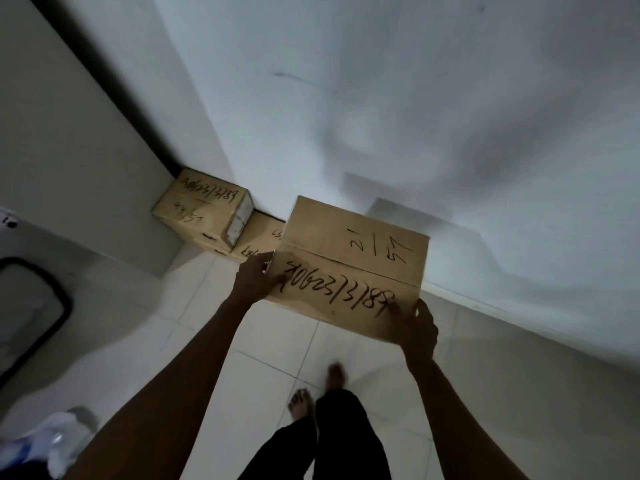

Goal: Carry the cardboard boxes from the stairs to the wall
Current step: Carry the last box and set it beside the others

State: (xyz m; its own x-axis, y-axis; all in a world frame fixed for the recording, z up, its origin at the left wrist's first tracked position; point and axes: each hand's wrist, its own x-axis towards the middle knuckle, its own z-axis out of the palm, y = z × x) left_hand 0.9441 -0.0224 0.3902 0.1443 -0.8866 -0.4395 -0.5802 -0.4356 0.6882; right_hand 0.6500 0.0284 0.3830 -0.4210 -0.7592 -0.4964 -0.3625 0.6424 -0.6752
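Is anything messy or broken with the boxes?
Nothing looks broken. The carried box is held level between the left hand and right hand. By the wall, the corner box sits slightly turned compared with the lower box beside it.

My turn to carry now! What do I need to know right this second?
Left hand: gripping the left edge of the carried box.
Right hand: gripping its near right corner.
The box is held in the air, close to the wall.
Done: a stacked box sits in the corner by the wall, a low box beside it.
Left: set this box down by the wall. The stairs are out of view, so any boxes remaining there cannot be counted.
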